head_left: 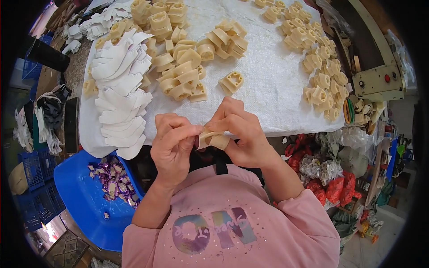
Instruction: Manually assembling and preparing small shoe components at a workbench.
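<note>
I find a beige moulded piece clamped between my left grip and right grip, at the tabletop's near edge. Its long axis runs roughly left to right, ends facing either grip; fingers partly hide it.

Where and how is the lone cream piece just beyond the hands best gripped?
Probably by its outer walls, with the right hand coming from the right: the lone cream piece has walls around a hollowed top, and the cream heap sits close on its left.
</note>
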Demonstrator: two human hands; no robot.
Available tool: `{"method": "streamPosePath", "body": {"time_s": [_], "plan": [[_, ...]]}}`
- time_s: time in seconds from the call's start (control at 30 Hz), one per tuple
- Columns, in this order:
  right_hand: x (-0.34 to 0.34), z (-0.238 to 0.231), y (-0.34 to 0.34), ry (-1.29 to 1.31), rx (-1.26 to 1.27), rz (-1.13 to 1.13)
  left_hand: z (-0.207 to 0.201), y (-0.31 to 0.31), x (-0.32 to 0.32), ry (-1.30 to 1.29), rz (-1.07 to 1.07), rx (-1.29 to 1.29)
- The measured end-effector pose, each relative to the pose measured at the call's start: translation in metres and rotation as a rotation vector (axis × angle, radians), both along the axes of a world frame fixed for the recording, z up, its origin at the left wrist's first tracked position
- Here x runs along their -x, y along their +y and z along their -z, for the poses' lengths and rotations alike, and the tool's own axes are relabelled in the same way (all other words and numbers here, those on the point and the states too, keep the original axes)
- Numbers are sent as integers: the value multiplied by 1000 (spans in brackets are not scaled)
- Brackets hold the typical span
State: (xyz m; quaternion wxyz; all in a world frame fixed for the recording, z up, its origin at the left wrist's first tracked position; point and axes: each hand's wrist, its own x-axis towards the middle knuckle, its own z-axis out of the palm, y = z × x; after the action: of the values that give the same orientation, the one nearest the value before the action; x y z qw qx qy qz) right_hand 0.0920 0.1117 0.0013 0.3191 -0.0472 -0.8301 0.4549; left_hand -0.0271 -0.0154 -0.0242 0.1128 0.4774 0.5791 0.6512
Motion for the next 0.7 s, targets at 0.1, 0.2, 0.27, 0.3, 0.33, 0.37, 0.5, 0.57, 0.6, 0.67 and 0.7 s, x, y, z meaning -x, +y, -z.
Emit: {"method": "streamPosePath", "body": {"time_s": [0.1,0.2,0.27,0.3,0.33,0.37,0.5,0.57,0.6,0.67,0.7], "plan": [[-1,2,1,5,0,27,-13,-3,0,55,-21,91],[-2,7,-2,9,19,40,-9,-3,-1,49,-8,65],[-2,8,-3,7,32,25,-11,-2,-3,62,-3,79],[-3,8,-3,-13,21,7,-11,-1,-3,73,4,89],[-4,8,-2,-33,10,-11,-11,0,-4,73,2,91],[-4,8,-3,-33,11,-13,-10,1,-4,131,-8,69],[-6,2,-2,-112,-73,-36,-10,4,-5,236,-36,60],[-5,4,-3,-161,-132,-55,-9,3,-2,248,-17,79],[-4,7,-5,-134,-90,-81,-9,3,-1,263,4,95],[-4,11,-6,-107,-49,-109,-11,2,-1,252,15,130],[-6,13,-5,-103,-49,-117,-11,2,-1,240,31,165]]}}
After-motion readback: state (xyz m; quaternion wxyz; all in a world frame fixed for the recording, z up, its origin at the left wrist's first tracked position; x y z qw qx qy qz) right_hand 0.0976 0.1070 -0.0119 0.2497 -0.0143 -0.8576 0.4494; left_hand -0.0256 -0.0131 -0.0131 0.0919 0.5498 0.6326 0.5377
